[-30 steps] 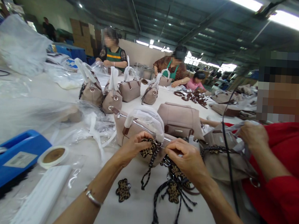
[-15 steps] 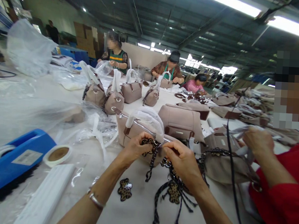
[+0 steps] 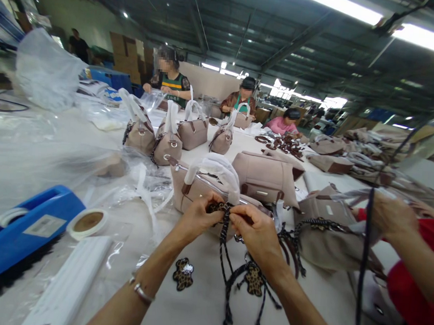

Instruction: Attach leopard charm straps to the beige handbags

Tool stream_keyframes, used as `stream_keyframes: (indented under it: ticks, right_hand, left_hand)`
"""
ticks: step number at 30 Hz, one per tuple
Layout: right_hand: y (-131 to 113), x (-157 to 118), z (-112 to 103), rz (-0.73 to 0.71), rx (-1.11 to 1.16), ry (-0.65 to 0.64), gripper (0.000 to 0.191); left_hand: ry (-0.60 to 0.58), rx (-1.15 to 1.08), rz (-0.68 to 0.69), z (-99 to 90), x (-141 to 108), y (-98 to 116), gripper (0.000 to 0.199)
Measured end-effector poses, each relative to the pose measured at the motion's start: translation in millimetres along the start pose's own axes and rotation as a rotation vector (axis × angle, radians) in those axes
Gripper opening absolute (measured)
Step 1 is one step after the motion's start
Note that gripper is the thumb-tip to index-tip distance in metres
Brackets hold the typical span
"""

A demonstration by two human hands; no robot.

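Pinched in my left hand (image 3: pixel 201 214) is a leopard-print bear charm (image 3: pixel 217 208), largely covered by the fingers. My right hand (image 3: pixel 252 228) closes its fingertips on a dark braided cord (image 3: pixel 225 226) right beside the charm, and the cord's ends dangle below. Both hands are in front of a taupe handbag (image 3: pixel 181 180) with a silver zipper and wrapped white handles. A second bear charm (image 3: pixel 183 274) lies loose on the table below my left hand. Under my right forearm rests another bear charm (image 3: pixel 254 280) among braided cords with frayed ends.
To the left are a blue tape dispenser (image 3: pixel 24 239), a tape roll (image 3: pixel 87 223), a white strip stack (image 3: pixel 70 281) and clear plastic. More taupe handbags (image 3: pixel 194 134) stand behind. A co-worker in a red sleeve (image 3: pixel 419 282) handles a bag at right; several people sit across the table.
My hands have come closer together at the charm, and the cord now hangs as longer strands. The view has shifted slightly. The red-sleeved co-worker's hand has moved right.
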State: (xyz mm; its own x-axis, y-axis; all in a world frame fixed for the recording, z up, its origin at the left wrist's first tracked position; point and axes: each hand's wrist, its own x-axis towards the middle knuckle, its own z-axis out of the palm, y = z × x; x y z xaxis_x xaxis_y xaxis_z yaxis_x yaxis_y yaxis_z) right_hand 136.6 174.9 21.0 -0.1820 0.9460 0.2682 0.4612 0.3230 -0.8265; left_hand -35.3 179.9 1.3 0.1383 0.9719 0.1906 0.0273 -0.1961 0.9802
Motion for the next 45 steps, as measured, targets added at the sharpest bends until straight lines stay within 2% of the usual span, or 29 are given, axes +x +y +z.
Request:
stream_keyframes:
  ticks: [2, 5, 11, 14, 20, 25, 28, 32, 37, 40, 45]
  right_hand:
    - [0.8, -0.3, 2.4, 0.034, 0.069, 0.014, 0.007]
    - [-0.3, 0.4, 2.5, -0.009, 0.101, 0.003, 0.007]
    - [-9.4, 4.7, -3.0, -0.278, -0.105, -0.011, 0.017]
    - [-12.4, 6.9, -3.7, -0.384, -0.237, 0.01, 0.014]
    - [-8.8, 9.5, 0.2, -0.288, -0.193, 0.053, 0.004]
    - [-8.7, 11.9, 0.8, -0.224, -0.133, 0.045, 0.004]
    - [-9.4, 13.7, -3.1, -0.15, -0.059, 0.043, 0.011]
    - [-8.1, 14.5, -10.1, -0.139, -0.008, 0.004, 0.013]
    - [-7.3, 11.2, -11.3, -0.15, -0.092, -0.048, 0.012]
    - [-6.6, 9.6, -8.9, -0.206, -0.135, -0.015, 0.01]
    - [0.0, 12.0, -10.0, -0.217, -0.05, -0.003, 0.011]
  left_hand:
    - [0.015, 0.058, 0.065, 0.9, -2.5, 0.7, 0.018]
    - [0.047, 0.093, 0.144, 2.6, -4.2, -1.3, 0.021]
    - [0.078, 0.257, 0.219, 2.1, -1.4, -9.1, 0.004]
    - [0.096, 0.275, 0.252, 1.6, -1.6, -10.3, 0.008]
    - [0.057, 0.191, 0.24, -0.6, -2.7, -15.7, 0.012]
    - [0.042, 0.108, 0.203, -0.6, -0.8, -17.7, 0.013]
    - [0.033, 0.034, 0.109, 0.6, -2.6, -11.2, 0.017]
    - [0.072, 0.214, -0.027, 2.6, -6.2, 3.5, 0.014]
    - [0.059, 0.335, -0.045, 3.9, -4.9, 16.7, 0.017]
    - [0.071, 0.456, 0.025, 6.8, -5.7, 14.6, 0.016]
    - [0.218, 0.8, 0.342, 18.9, -19.2, -10.4, 0.016]
